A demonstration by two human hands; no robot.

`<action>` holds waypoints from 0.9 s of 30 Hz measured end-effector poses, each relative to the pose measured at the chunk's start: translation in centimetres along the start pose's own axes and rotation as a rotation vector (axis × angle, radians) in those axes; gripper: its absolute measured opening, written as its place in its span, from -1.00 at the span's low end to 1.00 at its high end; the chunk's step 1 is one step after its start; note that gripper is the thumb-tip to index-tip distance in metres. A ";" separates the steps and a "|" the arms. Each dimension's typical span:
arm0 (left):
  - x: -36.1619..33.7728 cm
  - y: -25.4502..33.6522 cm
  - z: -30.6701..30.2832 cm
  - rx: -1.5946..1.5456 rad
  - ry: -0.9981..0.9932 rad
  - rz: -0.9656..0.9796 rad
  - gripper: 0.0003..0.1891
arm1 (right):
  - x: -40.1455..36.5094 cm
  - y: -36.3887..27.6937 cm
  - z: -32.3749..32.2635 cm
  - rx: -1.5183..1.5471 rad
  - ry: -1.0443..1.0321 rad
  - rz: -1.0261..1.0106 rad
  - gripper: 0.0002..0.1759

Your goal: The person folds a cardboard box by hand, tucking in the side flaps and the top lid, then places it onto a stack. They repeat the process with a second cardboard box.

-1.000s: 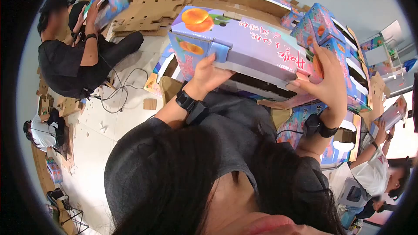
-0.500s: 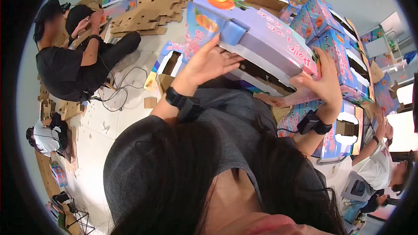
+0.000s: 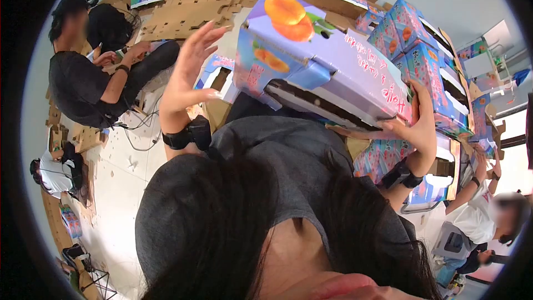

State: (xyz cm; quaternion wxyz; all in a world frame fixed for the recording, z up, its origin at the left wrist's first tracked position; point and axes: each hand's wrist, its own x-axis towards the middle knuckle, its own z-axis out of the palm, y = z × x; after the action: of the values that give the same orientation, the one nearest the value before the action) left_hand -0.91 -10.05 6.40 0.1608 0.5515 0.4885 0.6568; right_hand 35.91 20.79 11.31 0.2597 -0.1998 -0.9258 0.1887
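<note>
Slanting purple carton (image 3: pixel 344 61), orange-fruit print

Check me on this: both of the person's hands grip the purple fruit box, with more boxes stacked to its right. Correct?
Not quite. The head view shows only the right hand gripping the purple fruit box; the left hand is off it, fingers spread. The stacked boxes do stand to its right.

Right hand (image 3: pixel 419 125) gripping purple fruit carton (image 3: pixel 327 69), left hand (image 3: pixel 189 72) open
</note>
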 end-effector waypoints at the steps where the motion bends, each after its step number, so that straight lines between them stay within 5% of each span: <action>1: -0.3 -0.2 -0.1 0.123 -0.038 -0.039 0.21 | -0.4 -0.6 0.0 -0.023 0.016 0.007 0.15; 6: -1.5 -1.7 0.3 0.208 -0.148 -0.458 0.29 | -2.0 -3.9 -0.3 -0.167 0.052 -0.011 0.19; 12: -1.6 -2.6 1.3 -0.115 -0.074 -0.483 0.25 | -2.3 -5.3 -0.6 -0.298 -0.016 0.004 0.20; 14: -1.7 -4.6 1.1 -0.072 -0.080 -0.336 0.19 | -2.4 -5.4 -0.3 -0.464 0.043 0.043 0.21; 19: -1.2 -7.3 1.5 -0.119 0.134 -0.427 -0.02 | -1.5 -3.6 1.8 -0.682 0.313 0.084 0.06; 24: 1.0 -8.9 3.1 -0.082 0.383 -0.522 -0.16 | -0.1 -1.0 3.7 -0.513 0.235 -0.168 -0.30; 27: 1.7 -11.2 2.1 -0.080 0.459 -0.562 -0.20 | 0.7 -1.2 5.8 -0.375 0.115 -0.168 -0.31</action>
State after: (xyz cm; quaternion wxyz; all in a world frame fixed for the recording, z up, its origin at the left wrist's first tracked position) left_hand -3.27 -2.50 -1.99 0.2428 0.2273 0.6182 0.7121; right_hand 31.77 18.68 7.54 0.2854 -0.1773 -0.9416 -0.0207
